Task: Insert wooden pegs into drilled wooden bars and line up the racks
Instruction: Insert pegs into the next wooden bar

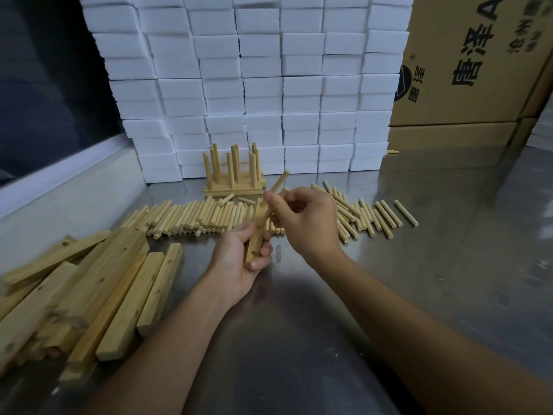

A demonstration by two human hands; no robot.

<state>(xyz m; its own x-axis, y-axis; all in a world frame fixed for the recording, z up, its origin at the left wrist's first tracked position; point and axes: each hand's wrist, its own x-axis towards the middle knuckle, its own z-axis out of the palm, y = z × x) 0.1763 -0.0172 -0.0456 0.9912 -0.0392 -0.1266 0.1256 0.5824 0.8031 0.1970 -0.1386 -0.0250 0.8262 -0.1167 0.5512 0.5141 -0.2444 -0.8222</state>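
My left hand [241, 259] grips a drilled wooden bar [255, 244] above the steel table, its free end pointing away from me. One open hole shows near its lower end. My right hand [302, 220] pinches a wooden peg [276, 187] that slants up and to the right, its lower end at the bar. A second peg end pokes out of that hand's fingers. Loose pegs [191, 215] lie in a long row behind my hands. Finished racks [233, 175] with upright pegs stand at the back.
A heap of drilled bars [98, 292] lies at the left on the steel table [389, 295]. White foam blocks [254, 85] are stacked like a wall behind. Cardboard boxes [466, 70] stand at the right. More pegs [368, 215] lie right of my hands.
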